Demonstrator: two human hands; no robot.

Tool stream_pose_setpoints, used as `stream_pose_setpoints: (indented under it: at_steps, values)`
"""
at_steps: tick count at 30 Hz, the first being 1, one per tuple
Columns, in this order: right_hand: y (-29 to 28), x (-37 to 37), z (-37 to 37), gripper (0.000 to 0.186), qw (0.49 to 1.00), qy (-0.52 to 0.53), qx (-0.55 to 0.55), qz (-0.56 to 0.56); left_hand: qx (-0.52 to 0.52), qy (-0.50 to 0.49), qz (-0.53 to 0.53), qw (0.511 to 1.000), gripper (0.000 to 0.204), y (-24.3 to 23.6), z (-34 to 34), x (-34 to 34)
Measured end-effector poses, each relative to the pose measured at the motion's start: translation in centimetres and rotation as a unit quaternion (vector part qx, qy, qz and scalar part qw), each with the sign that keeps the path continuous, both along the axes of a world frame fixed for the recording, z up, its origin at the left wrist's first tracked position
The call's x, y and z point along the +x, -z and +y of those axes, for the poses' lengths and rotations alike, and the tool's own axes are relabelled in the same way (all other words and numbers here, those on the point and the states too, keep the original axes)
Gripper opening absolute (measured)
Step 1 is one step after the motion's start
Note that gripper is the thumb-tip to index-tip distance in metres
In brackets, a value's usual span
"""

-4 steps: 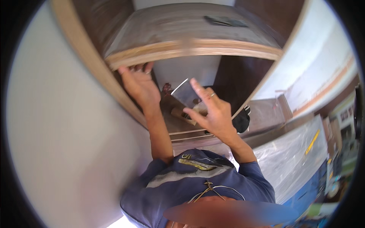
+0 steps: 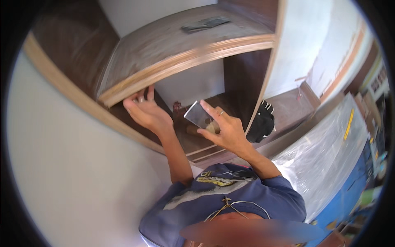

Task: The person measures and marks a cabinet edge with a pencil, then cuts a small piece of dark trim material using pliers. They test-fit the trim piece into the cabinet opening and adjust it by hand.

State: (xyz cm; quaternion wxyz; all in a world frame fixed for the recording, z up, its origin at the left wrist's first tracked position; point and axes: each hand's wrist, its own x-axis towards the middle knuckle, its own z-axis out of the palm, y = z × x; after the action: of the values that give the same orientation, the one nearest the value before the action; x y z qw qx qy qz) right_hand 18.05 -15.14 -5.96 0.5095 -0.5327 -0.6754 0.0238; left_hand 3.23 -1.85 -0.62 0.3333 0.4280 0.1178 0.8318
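Swung round since the earlier frame, the view now shows the wooden shelf board (image 2: 156, 49) slanting up to the right, and the thin grey rectangular plate (image 2: 197, 114) appears farther below its front edge. Around the shelf board stands the dark brown cabinet (image 2: 70, 49) with pale wood edging; a plain pale wall (image 2: 61, 164) lies left of the board. Well to its lower right, a clear plastic sheet (image 2: 321, 160) carries a narrow yellow strip (image 2: 349, 124). Below the board, the right hand (image 2: 228, 129) grips the plate between thumb and fingers, in front of the lower compartment. At the board's left end, the left hand (image 2: 150, 113) is palm up, fingers bent beneath the front edge; whether they press or grip it, I cannot tell. Low to the board's right, outside the cabinet, is a black item with white bands (image 2: 262, 123). On top of the board lies a dark flat piece (image 2: 205, 24); beneath it, inside the compartment, sits a small dark red object (image 2: 178, 108), too blurred to identify.
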Motion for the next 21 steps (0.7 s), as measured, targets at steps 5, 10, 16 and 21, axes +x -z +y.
stream_pose_setpoints:
  at_steps: [5, 10, 16, 21]
  values:
    - [3.1, 2.6, -2.4, 0.081, 0.994, 0.075, -0.009, 0.083, 0.240, -0.177, 0.219, 0.929, 0.012, -0.9, -3.0, 5.2]
    - [6.4, 4.3, -4.7, 0.083, 0.979, 0.109, -0.032, 0.170, 0.394, -0.179, 0.391, 0.812, 0.014, -7.0, -3.3, 8.1]
    - [8.4, 5.9, -5.5, 0.082, 0.978, 0.093, -0.012, 0.185, 0.391, -0.265, 0.545, 0.693, 0.042, -10.6, -4.4, 13.8]
    - [9.2, 6.3, -5.8, 0.082, 0.986, 0.065, -0.012, 0.155, 0.357, -0.325, 0.630, 0.608, 0.057, -9.4, -4.0, 16.6]
